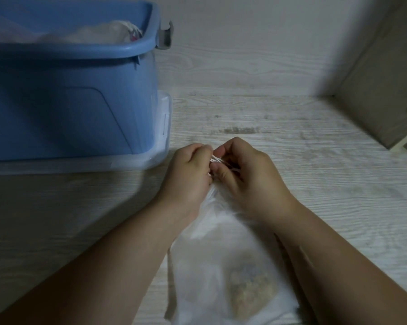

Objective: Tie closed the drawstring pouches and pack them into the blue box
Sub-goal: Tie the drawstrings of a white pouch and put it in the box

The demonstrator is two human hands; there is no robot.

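A translucent white drawstring pouch (223,263) lies on the pale wood floor between my forearms, with something brownish showing through near its bottom. Its gathered neck points away from me. My left hand (189,170) and my right hand (247,174) meet at that neck, each pinching the thin white drawstring (215,158) stretched between their fingertips. The blue box (64,95) stands at the upper left on a clear plastic lid (160,127). Inside it, near the rim, lies another whitish pouch (97,34) with its cords showing.
A grey latch (165,36) hangs on the box's right end. A brown cardboard-like panel (380,85) leans at the right edge. A pale wall runs behind the box. Pale wood floor (291,127) stretches between box and panel.
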